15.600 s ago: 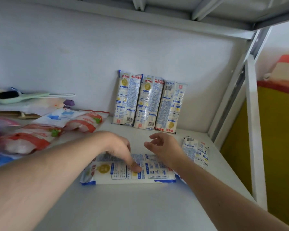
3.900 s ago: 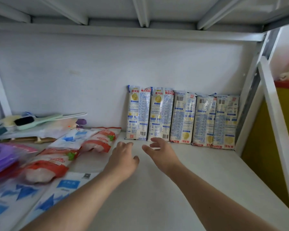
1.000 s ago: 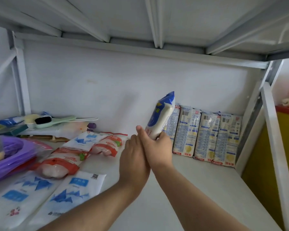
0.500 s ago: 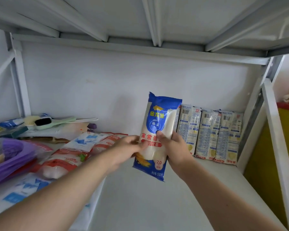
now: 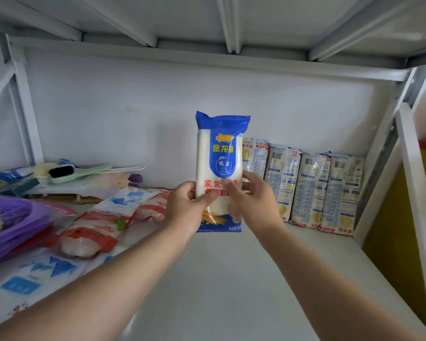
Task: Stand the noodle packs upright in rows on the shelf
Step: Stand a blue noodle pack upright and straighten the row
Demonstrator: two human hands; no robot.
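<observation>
A blue and white noodle pack (image 5: 221,153) is held upright above the white shelf (image 5: 231,279), its printed front facing me. My left hand (image 5: 190,207) grips its lower left side and my right hand (image 5: 250,200) grips its lower right side. Behind it and to the right, a row of noodle packs (image 5: 308,190) stands upright against the back wall, backs facing out. The held pack hides the left end of that row.
Red and white bags (image 5: 91,235) and blue and white bags (image 5: 35,274) lie flat on the shelf's left. A purple basket (image 5: 12,222) sits at the far left. A green brush (image 5: 76,171) rests on a low rack behind. A white frame post (image 5: 413,183) stands at the right.
Both hands turned the pack from tilted and edge-on to upright with its front facing me, and raised it slightly. The row at the back has not moved.
</observation>
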